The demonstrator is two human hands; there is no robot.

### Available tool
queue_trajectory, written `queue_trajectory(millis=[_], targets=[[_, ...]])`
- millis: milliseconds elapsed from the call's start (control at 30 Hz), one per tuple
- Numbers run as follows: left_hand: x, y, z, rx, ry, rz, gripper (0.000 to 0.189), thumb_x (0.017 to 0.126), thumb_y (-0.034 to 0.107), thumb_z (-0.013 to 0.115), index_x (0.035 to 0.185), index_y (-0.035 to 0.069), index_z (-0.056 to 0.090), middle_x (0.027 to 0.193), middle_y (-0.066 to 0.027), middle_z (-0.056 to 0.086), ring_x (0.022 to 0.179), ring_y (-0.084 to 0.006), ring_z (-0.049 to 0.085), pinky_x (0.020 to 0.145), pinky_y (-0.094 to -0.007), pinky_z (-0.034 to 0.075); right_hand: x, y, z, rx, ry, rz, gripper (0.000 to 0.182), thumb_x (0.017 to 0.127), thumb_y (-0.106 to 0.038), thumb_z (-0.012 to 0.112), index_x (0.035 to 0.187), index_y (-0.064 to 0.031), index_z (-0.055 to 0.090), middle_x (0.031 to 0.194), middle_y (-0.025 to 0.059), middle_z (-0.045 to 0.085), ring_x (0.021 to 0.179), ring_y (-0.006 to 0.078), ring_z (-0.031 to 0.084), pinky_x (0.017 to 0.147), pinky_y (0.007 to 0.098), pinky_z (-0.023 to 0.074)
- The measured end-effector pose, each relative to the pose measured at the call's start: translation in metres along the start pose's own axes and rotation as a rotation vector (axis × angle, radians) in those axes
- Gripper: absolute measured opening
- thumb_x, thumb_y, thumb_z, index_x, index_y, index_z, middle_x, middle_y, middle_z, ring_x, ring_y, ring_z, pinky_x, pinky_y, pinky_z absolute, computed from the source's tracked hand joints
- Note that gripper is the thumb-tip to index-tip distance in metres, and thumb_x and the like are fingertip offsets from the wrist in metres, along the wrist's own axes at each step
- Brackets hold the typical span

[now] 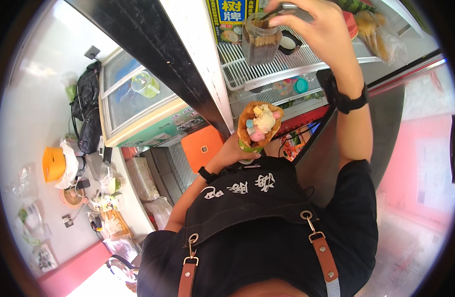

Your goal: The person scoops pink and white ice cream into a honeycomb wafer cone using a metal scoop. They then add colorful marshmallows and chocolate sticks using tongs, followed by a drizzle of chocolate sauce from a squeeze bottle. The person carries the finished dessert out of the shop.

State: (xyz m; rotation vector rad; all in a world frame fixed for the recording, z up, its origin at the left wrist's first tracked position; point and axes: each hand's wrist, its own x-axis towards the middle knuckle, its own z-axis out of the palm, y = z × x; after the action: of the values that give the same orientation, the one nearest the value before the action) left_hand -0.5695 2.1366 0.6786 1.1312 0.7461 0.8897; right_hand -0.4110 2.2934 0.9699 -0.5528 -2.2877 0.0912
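My left hand [229, 153] grips a waffle cone [245, 128] by its green paper sleeve [249, 147], close to my apron [246, 200]. Inside the cone sit pale yellow ice cream [264, 120], a pink scoop [257, 136] and small pink, blue and yellow pieces. Up on the wire shelf [231, 70], my right hand [316, 26] is at the mouth of a clear jar [262, 54], pinching a metal utensil [287, 6], perhaps tongs. Brown stick-shaped wafers [264, 40] fill part of the jar. Its black lid [288, 42] rests beside it, inner side up.
A printed carton [229, 33] stands left of the jar; cut watermelon [350, 24] and a bagged yellow item [374, 33] lie to the right. On the lower shelf is a container with a teal lid [301, 85]. A glass-topped chest freezer [138, 107] and an orange box [201, 146] are leftward.
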Motion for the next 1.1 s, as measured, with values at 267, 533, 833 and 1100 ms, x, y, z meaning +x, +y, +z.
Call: queue_trajectory(millis=[267, 533, 833, 1100], targets=[[0.003, -0.004, 0.001, -0.024, 0.010, 0.023, 0.082, 0.065, 0.001, 0.083, 0.135, 0.002, 0.040, 0.128, -0.0052, 0.053, 0.119, -0.0159, 0.051, 0.101, -0.0326, 0.042, 0.031, -0.004, 0.011, -0.164, -0.433, -0.145, 0.019, 0.073, -0.005, 0.067, 0.089, 0.0056, 0.063, 0.078, 0.0211, 0.062, 0.076, 0.0401, 0.061, 0.069, 0.0431, 0.0495], [0.004, 0.007, 0.003, 0.008, -0.007, -0.001, 0.088, 0.063, 0.004, 0.085, 0.137, 0.003, 0.037, 0.131, -0.0055, 0.051, 0.120, -0.0158, 0.050, 0.103, -0.0320, 0.041, 0.000, 0.002, -0.004, 0.248, 0.072, 0.331, 0.013, 0.079, -0.001, 0.072, 0.088, 0.0053, 0.064, 0.081, 0.0123, 0.069, 0.073, 0.0126, 0.066, 0.064, 0.0241, 0.0509], [0.004, 0.040, 0.015, -0.046, -0.021, 0.012, 0.095, 0.062, 0.011, 0.088, 0.140, 0.003, 0.034, 0.135, -0.0054, 0.048, 0.124, -0.0169, 0.047, 0.105, -0.0339, 0.038, -0.063, -0.003, 0.011, 0.854, 0.808, 0.471, 0.009, 0.088, -0.005, 0.066, 0.091, 0.0034, 0.063, 0.091, 0.0129, 0.068, 0.078, 0.0166, 0.064, 0.072, 0.0267, 0.0529], [-0.002, 0.051, 0.023, 0.051, 0.058, 0.041, 0.089, 0.063, 0.010, 0.087, 0.137, 0.001, 0.037, 0.132, -0.0062, 0.051, 0.121, -0.0163, 0.049, 0.104, -0.0316, 0.039, -0.147, -0.037, 0.039, 1.205, 0.547, 0.779, 0.011, 0.092, -0.007, 0.061, 0.098, 0.0022, 0.064, 0.096, 0.0180, 0.069, 0.083, 0.0186, 0.066, 0.078, 0.0289, 0.0555]])
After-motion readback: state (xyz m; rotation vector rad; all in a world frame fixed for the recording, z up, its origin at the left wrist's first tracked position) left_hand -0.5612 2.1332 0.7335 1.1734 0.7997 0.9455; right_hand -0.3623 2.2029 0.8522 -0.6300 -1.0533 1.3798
